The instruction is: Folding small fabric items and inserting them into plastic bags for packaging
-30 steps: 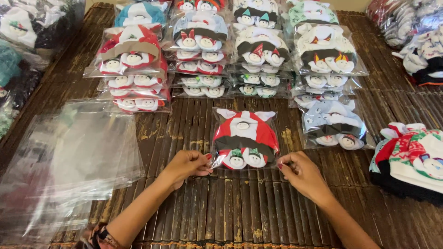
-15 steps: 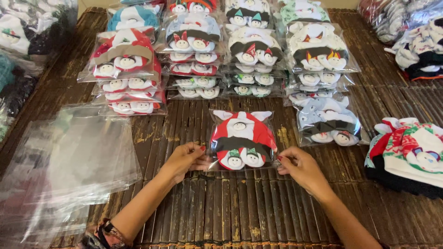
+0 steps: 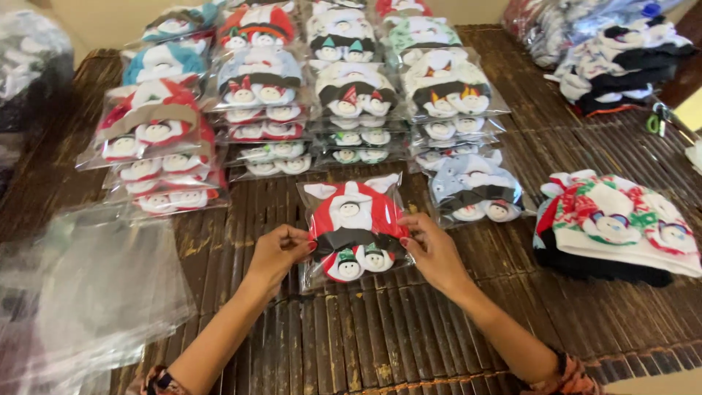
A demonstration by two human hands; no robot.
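A clear plastic bag lies on the dark slatted table, holding a red, white and black knitted cap with small snowman faces. My left hand pinches the bag's left edge. At the right edge, my right hand grips the same bag. Both hands hold it about midway along its height, with the bag's lower flap toward me.
Stacks of bagged caps fill the far half of the table, and one bagged grey cap lies just right. Unbagged caps sit at the right. A pile of empty clear bags lies at the left.
Both hands have slid from the bag's lower corners up along its sides. The view has shifted closer and a little to the right.
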